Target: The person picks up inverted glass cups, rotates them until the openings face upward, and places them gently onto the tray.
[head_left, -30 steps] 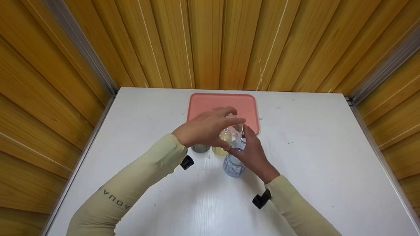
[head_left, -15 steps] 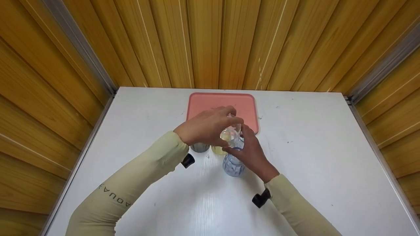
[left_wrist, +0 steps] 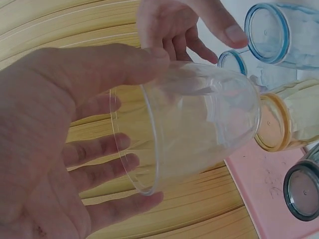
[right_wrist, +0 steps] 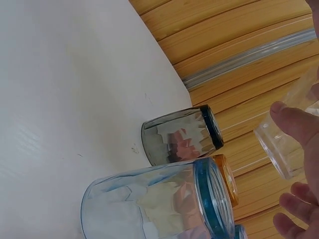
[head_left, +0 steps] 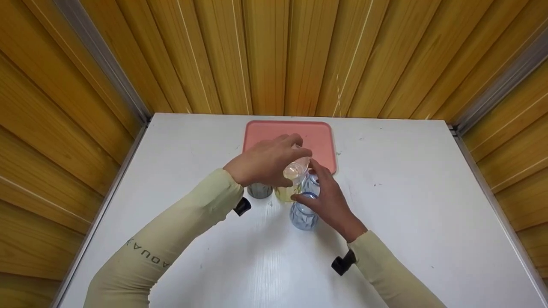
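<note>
My left hand (head_left: 267,160) holds a clear cup (left_wrist: 199,122) above the other cups, with the thumb on one side of its wide rim and the fingers on the other. In the head view my right hand (head_left: 332,203) hovers just right of the clear cup, thumb and index finger spread apart; whether the index fingertip touches the cup is hard to tell. Under it stands a blue cup (head_left: 304,217), with a second blue cup (head_left: 311,184) behind. A yellow cup (head_left: 286,194) and a grey cup (head_left: 260,191) stand to the left, partly hidden by my left hand.
A pink tray (head_left: 319,134) lies at the back of the white table (head_left: 398,192), behind the cups. Wooden-patterned walls (head_left: 269,55) rise at the back and sides.
My left hand has shifted slightly left with the clear cup. The right hand, which was around the cup's right side, now has its thumb and index finger further from it.
</note>
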`<state>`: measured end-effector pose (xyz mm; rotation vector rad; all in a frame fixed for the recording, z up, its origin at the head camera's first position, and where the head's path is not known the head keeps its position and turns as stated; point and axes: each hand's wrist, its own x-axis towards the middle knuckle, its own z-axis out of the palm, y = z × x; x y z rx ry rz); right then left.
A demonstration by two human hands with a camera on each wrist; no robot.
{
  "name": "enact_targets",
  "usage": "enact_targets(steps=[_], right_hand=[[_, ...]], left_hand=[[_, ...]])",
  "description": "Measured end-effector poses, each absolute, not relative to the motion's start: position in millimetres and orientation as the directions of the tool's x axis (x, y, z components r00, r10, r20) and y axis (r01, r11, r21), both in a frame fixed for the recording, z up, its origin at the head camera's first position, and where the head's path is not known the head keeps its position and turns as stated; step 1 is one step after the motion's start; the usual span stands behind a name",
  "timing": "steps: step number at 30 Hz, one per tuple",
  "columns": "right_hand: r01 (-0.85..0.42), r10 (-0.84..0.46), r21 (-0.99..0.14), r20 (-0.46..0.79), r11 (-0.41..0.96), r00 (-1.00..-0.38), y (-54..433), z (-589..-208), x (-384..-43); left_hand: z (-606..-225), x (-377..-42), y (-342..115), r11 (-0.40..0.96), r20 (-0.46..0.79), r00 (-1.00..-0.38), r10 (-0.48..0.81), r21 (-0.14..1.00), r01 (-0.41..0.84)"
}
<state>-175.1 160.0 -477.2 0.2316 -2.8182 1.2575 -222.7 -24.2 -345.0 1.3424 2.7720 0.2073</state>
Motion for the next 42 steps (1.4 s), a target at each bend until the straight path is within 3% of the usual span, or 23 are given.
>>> enact_targets(steps=[23,42], right_hand=[[-0.049,-0.143,-0.600,-0.110,0.799,-0.984,165,-479,-165],[0.012,-0.138,-0.571,-0.219,0.821,-0.966,163,-480,-168]], left_hand=[[-342,-234,-30,0.657,-0.007,-0.661,0.750,0.123,0.744],[-341,-243,-33,0.680,-0.016,-0.684,0.729,0.128,0.722]])
